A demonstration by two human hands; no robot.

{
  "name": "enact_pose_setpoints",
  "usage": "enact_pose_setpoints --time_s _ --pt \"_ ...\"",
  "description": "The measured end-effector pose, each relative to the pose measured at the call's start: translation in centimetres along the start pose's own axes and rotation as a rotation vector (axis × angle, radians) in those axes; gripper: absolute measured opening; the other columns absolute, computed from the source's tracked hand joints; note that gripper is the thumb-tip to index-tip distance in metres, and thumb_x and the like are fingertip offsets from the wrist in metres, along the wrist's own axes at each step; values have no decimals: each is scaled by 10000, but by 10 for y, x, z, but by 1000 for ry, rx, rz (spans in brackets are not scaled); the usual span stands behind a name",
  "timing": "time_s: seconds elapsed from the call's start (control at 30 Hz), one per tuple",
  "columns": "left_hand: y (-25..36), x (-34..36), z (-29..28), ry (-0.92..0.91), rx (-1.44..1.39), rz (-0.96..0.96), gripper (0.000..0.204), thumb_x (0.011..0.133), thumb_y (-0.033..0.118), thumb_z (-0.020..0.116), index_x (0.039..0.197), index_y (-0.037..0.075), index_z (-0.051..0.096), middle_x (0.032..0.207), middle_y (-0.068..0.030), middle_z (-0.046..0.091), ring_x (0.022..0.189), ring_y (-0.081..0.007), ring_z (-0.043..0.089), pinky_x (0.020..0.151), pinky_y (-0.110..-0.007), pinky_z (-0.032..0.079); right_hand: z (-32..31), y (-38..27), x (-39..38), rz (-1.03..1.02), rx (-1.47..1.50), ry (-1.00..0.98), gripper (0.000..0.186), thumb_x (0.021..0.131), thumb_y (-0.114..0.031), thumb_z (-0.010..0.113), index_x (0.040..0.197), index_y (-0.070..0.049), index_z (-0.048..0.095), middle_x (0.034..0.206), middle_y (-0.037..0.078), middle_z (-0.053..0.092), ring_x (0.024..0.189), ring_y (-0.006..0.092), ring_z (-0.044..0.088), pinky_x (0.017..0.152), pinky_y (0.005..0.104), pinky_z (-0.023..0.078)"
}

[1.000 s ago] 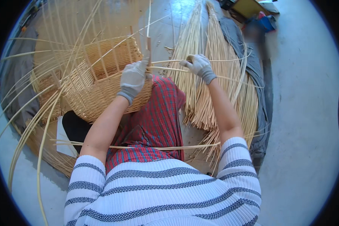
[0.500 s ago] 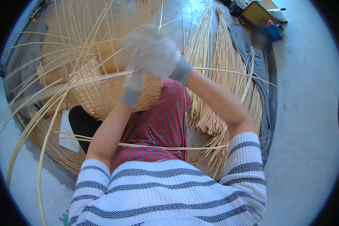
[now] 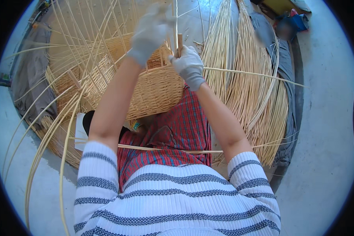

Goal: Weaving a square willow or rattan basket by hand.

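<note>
A partly woven wicker basket (image 3: pixel 155 92) leans on my lap, its wall of pale rods and its long upright stakes (image 3: pixel 100 35) rising from the edge. My right hand (image 3: pixel 189 65), in a pale work glove, is closed at the basket's near right corner, its thumb beside a thick brown corner stick (image 3: pixel 180 42). A long wicker rod (image 3: pixel 255 74) runs out to the right from behind this hand. Above the basket's edge, my gloved left hand (image 3: pixel 152 33) is smeared by motion. Whether it holds a rod cannot be made out.
Bundles of pale wicker rods (image 3: pixel 247 90) lie on the right over a grey cloth (image 3: pixel 291 129). Long loose rods (image 3: pixel 47 145) arch out at the left. A brown woven piece (image 3: pixel 67 92) sits behind the basket. Blue and dark items (image 3: pixel 293 24) lie at the far right.
My hands were together over the basket corner; now they are apart. The left has moved up and away, while the right has come down onto the corner, uncovering the brown stick.
</note>
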State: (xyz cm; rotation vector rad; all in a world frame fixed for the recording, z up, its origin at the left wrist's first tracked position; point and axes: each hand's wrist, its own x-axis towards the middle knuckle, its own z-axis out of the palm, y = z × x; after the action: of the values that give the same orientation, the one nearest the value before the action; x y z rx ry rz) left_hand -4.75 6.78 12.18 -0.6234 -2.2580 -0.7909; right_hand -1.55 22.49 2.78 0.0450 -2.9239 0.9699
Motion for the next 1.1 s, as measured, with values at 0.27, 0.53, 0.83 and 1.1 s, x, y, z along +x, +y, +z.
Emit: enact_pose_setpoints --time_s 0.27,0.53,0.83,1.1 --pt "47 -130 -48 -529 -551 -191 592 947 281 728 1468 52 563 1342 -186 645 1202 -315 658 1052 -434 515 40 40 13 -46 332 -9 518 813 -423 818 1164 -61 698 928 189 764 868 385 742 840 437 592" --pt "44 -327 -195 -1192 154 -591 123 897 212 683 999 214 751 897 -46 695 974 -292 675 1123 -554 434 -12 -46 -87 -265 507 395 455 898 -40 770 1326 -108 630 1077 83 716 1066 231 681 942 392 535" --pt "45 -323 -117 -822 -56 -434 125 947 255 693 1006 163 753 829 -79 713 843 -302 710 774 -434 530 27 -15 -218 -380 -102 -752 284 988 -343 650 1164 -137 736 1012 123 751 935 357 723 808 476 568" --pt "32 -324 -120 -667 8 -423 102 891 143 719 984 168 754 845 -55 723 843 -260 713 855 -407 533 25 15 -213 -380 -99 -580 212 975 -269 660 1101 -125 750 958 130 740 912 355 716 804 475 561"
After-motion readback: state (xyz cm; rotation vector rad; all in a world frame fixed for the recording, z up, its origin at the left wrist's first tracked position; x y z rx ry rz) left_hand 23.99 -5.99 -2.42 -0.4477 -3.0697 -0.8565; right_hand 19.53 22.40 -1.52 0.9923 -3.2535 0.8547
